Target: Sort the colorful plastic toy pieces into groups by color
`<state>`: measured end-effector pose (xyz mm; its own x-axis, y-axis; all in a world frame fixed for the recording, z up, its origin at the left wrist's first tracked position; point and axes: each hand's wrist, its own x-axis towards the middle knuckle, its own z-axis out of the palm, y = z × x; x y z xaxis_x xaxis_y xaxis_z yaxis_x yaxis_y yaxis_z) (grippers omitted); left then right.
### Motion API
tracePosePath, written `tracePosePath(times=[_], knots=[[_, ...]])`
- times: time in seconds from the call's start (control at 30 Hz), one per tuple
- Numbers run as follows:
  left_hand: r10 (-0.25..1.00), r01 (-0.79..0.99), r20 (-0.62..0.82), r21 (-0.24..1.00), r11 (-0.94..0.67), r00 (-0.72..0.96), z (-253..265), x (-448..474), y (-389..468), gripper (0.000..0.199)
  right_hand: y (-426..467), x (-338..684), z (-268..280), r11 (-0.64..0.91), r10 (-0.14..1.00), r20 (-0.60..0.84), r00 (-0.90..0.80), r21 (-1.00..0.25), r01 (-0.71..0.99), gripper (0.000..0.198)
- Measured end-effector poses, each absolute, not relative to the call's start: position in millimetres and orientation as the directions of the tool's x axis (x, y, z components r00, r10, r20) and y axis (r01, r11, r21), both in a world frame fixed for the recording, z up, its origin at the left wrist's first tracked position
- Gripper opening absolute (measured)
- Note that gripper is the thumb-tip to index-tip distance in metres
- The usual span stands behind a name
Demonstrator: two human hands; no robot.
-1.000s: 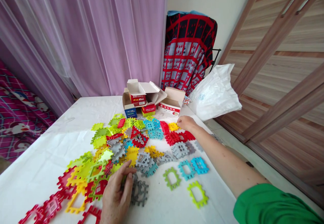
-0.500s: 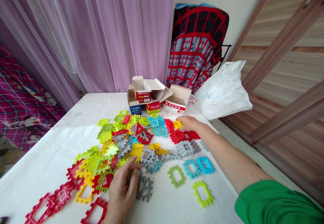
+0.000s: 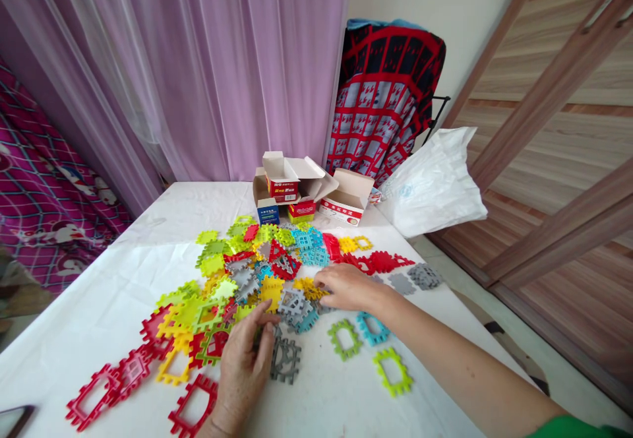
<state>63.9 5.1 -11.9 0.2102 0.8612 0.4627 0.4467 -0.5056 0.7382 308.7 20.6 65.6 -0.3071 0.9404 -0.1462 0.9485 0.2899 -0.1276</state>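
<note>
My left hand (image 3: 244, 361) rests at the near side of the pile, its fingers loosely bent and the thumb apart, with nothing seen in them. Right beside its thumb lies a grey notched plastic tile (image 3: 285, 361). Over the middle of the pile, my right hand (image 3: 347, 286) has its fingertips closed at the right end of a yellow notched tile (image 3: 307, 286); part of that tile is hidden by them. Grey tiles (image 3: 294, 306) and a plain yellow tile (image 3: 271, 291) lie between the two hands.
Green (image 3: 329, 339), blue (image 3: 364, 334) and red tiles (image 3: 383, 262) lie around on the white-covered table (image 3: 143, 253). Opened cardboard boxes (image 3: 341, 204) stand at the back, with a white plastic bag (image 3: 432, 187) at the right edge. A dark device (image 3: 14, 419) shows at lower left.
My right hand has moved from the small yellow tiles at the far right toward me and left, onto the yellow tile in the pile. My left hand stays nearly still.
</note>
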Motion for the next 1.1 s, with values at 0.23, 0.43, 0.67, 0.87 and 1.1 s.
tracePosePath(times=[0.23,0.43,0.67,0.87,1.1], knots=[[0.849,0.454,0.484,0.721,-0.523,0.21,-10,65,6,0.034,20,311,61,0.221,0.964,-0.121,-0.236,-0.128,0.967,0.025],[0.847,0.464,0.491,0.714,-0.524,0.202,-10,65,6,0.034,20,317,59,0.066,0.994,-0.072,-0.079,-0.174,0.982,0.029],[0.841,0.433,0.494,0.723,-0.538,0.22,-14,63,7,0.033,28,355,60,-0.078,0.99,0.087,0.115,-0.344,0.936,0.028],[0.846,0.45,0.484,0.718,-0.531,0.225,-17,62,6,0.033,79,423,73,-0.317,0.931,0.087,0.355,-0.294,0.902,0.033],[0.843,0.444,0.484,0.718,-0.536,0.235,-21,60,7,0.034,132,453,52,-0.385,0.922,-0.063,0.381,-0.214,0.898,0.031]])
